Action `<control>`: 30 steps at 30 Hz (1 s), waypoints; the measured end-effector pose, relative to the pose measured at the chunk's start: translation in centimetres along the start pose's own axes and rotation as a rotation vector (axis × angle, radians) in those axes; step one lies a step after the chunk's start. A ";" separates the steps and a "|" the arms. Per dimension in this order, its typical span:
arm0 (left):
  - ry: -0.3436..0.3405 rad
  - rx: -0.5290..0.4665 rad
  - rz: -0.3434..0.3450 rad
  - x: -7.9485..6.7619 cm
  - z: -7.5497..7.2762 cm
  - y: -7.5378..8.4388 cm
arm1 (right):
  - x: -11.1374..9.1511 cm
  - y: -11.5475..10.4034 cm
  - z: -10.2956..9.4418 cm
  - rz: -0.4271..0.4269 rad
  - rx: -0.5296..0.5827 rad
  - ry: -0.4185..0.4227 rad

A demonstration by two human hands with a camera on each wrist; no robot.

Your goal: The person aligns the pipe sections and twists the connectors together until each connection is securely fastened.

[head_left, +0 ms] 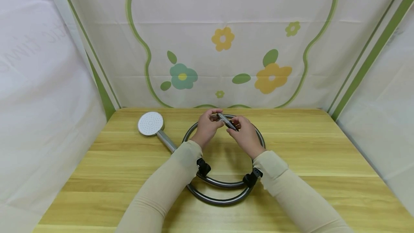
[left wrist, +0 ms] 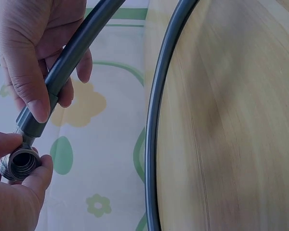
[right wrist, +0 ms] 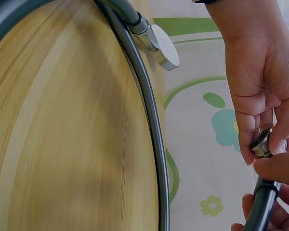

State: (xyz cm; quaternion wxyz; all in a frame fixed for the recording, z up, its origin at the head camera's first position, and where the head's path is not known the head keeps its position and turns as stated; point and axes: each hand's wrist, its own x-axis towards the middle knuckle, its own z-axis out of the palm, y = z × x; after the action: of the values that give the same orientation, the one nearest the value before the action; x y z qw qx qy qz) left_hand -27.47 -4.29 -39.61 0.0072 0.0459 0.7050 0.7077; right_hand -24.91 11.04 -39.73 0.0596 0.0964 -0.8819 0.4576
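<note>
My left hand [head_left: 207, 127] pinches a metal threaded nut [left wrist: 6, 168] between thumb and fingers, its round opening showing in the left wrist view. My right hand [head_left: 245, 136] grips the dark grey shower hose [left wrist: 70, 57] just behind that nut, around the sleeve at the hose end. Both hands hold this end raised over the table. The rest of the hose loops round beneath them on the wood. A shower head [head_left: 150, 123] with a white spray face and silver handle lies to the left, joined to the hose's other end in the right wrist view.
Everything lies on a wood-grain table [head_left: 307, 197]. A pale fabric wall [head_left: 194, 6] with printed flowers stands at its back edge, with more fabric at both sides. Black straps [head_left: 203, 167] are worn on both wrists.
</note>
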 end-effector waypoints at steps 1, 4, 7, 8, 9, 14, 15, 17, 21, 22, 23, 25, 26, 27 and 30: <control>0.001 0.001 -0.001 0.0 0.0 0.0 | 0.0 0.0 0.0 0.001 0.003 0.001; 0.005 0.004 -0.004 0.0 0.0 0.1 | 0.1 0.1 0.0 0.001 0.003 0.003; 0.008 0.006 -0.005 0.0 0.0 0.2 | 0.1 0.2 0.1 -0.001 0.000 0.005; 0.009 0.006 -0.004 0.0 0.0 0.2 | 0.1 0.2 0.1 -0.002 0.000 0.006; 0.009 0.006 -0.004 0.0 0.0 0.2 | 0.1 0.2 0.1 -0.004 0.000 0.006; 0.003 0.012 -0.012 0.0 -0.1 0.2 | 0.0 0.1 0.1 -0.009 0.013 0.016; 0.002 0.014 -0.012 0.0 -0.1 0.3 | 0.0 0.0 0.1 -0.009 0.016 0.017; 0.003 0.015 -0.011 0.0 -0.1 0.3 | 0.0 0.0 0.1 -0.009 0.017 0.022; 0.010 0.011 -0.003 0.0 -0.1 0.1 | 0.0 0.0 0.2 -0.010 0.008 0.027; 0.010 0.009 -0.002 0.0 -0.1 0.1 | 0.1 0.0 0.2 -0.011 0.006 0.029; 0.011 0.008 -0.002 0.0 -0.2 0.0 | 0.1 0.0 0.3 -0.010 0.005 0.030; 0.012 0.007 -0.002 0.0 -0.2 0.0 | 0.1 0.0 0.3 -0.011 0.005 0.032; 0.014 0.006 -0.003 0.0 -0.2 -0.1 | 0.1 0.0 0.4 -0.012 0.005 0.034; 0.014 0.006 -0.003 0.0 -0.2 -0.1 | 0.1 0.0 0.4 -0.014 0.006 0.035; 0.017 -0.002 -0.007 0.0 -0.3 -0.1 | 0.2 0.1 0.5 -0.020 0.006 0.037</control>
State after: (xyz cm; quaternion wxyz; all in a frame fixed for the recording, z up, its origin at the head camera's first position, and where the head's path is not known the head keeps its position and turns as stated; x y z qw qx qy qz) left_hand -27.53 -4.58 -39.69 0.0035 0.0374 0.7046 0.7087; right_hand -25.12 10.69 -40.03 0.0804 0.0969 -0.8782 0.4613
